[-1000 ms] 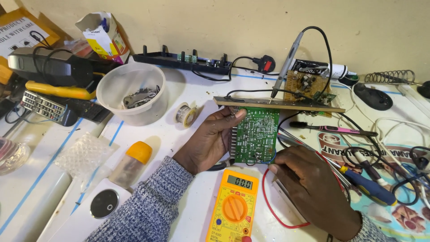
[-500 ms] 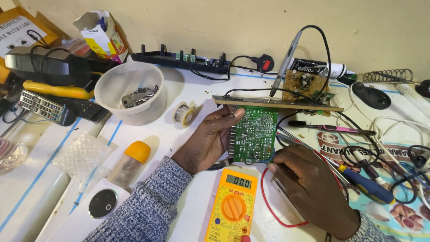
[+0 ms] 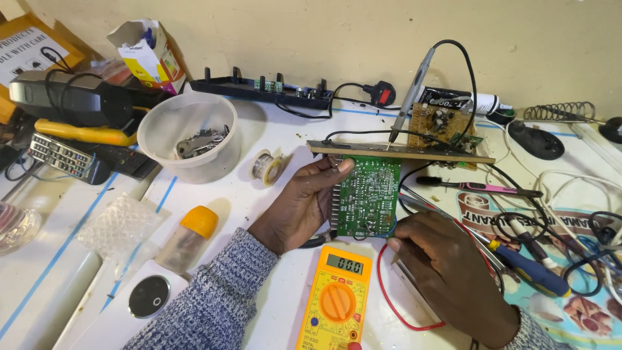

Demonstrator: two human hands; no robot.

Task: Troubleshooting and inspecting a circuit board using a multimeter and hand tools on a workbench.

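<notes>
Near the bench's front edge, the left hand grips the green circuit board; the right hand seemingly pinches a probe at its lower corner, above the yellow multimeter. Probing underway; next needs steady contact.

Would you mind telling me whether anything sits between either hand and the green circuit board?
Nothing visible does. The left hand already grips the green circuit board by its left edge, tilting it up from the table. The right hand rests at the board's lower right corner, fingertips against it. The yellow multimeter lies below, clear of both.
</notes>
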